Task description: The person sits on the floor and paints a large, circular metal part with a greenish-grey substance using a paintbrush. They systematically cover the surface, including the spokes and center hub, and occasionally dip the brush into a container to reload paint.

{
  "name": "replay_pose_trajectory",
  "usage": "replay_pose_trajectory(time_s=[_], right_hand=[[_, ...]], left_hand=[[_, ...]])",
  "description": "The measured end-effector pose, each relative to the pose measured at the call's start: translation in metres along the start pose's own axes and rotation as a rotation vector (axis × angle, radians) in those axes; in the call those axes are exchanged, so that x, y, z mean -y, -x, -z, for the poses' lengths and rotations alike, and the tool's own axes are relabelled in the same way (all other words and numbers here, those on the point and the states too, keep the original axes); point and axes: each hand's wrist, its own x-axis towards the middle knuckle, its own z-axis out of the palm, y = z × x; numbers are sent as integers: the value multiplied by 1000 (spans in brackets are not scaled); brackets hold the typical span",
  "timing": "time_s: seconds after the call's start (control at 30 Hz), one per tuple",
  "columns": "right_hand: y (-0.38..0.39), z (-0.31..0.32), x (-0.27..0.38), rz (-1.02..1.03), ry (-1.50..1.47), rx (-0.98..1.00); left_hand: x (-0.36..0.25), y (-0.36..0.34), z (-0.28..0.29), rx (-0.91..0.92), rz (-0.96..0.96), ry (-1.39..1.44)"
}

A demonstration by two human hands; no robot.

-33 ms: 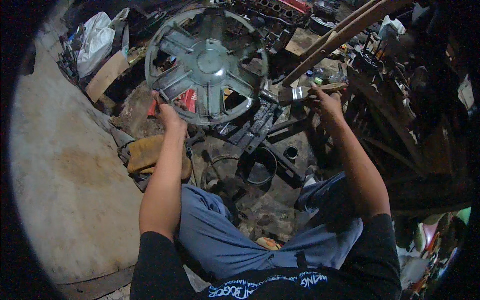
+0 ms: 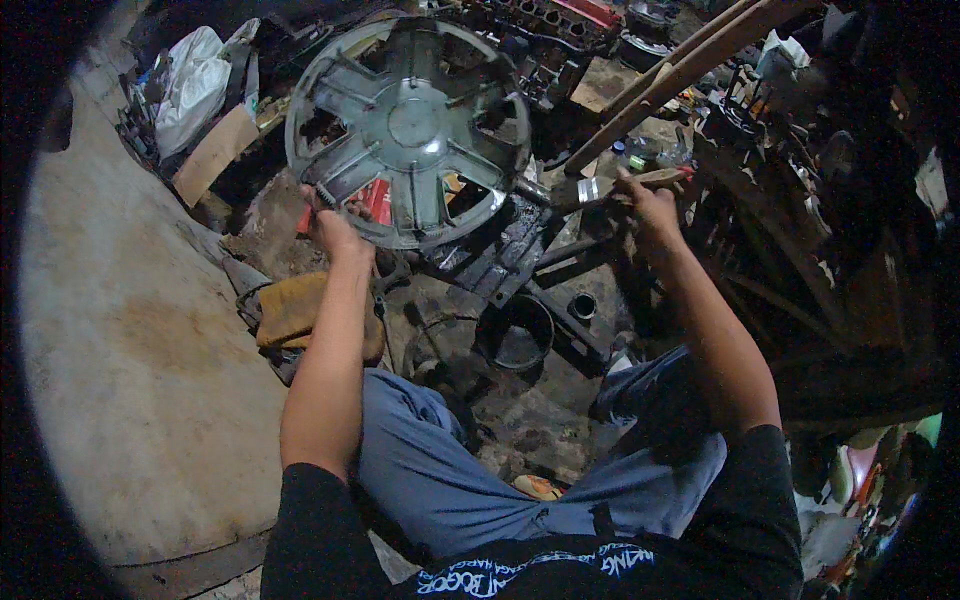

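A round, spoked wheel cover (image 2: 415, 180), grey-green and seen from its hollow side, is held up tilted at the upper middle. My left hand (image 2: 338, 232) grips its lower left rim, fingers closed around the edge. In my right hand (image 2: 652, 205) is a flat paintbrush (image 2: 588, 190) with a wooden handle and a metal band. Its dark bristles point left, toward the cover's right rim, and their tips blend into dark parts behind them. Below the cover stands a round dark container (image 2: 515, 332) between my knees.
An engine block (image 2: 550, 30) lies at the back. Wooden beams (image 2: 680, 80) slant across the upper right, above piled metal scrap. At left are a large pale panel (image 2: 130, 330), a white plastic bag (image 2: 188, 90) and a yellow-brown cloth (image 2: 290, 312). A red box (image 2: 375, 200) shows behind the cover.
The wheel cover has shifted slightly left in my left hand. The brush in my right hand has moved a little left, its bristles closer to the cover's rim.
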Motion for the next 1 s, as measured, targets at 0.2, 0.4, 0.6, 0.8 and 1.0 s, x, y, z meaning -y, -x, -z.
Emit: replay_pose_trajectory(time_s=[0.2,0.4,0.6,0.8,1.0], right_hand=[[-41,-19,-63,-129,-110,176],[-26,-15,-40,-174,-104,88],[-24,-43,-43,-221,115,215],[-63,-14,-58,80,375,-760],[-5,-47,2,504,322,-213]], left_hand=[[-2,34,-36,-28,-134,99],[-1,43,-44,28,-105,111],[-22,22,-11,-5,-231,87],[-18,80,-65,50,-113,24],[-15,62,-45,88,19,98]])
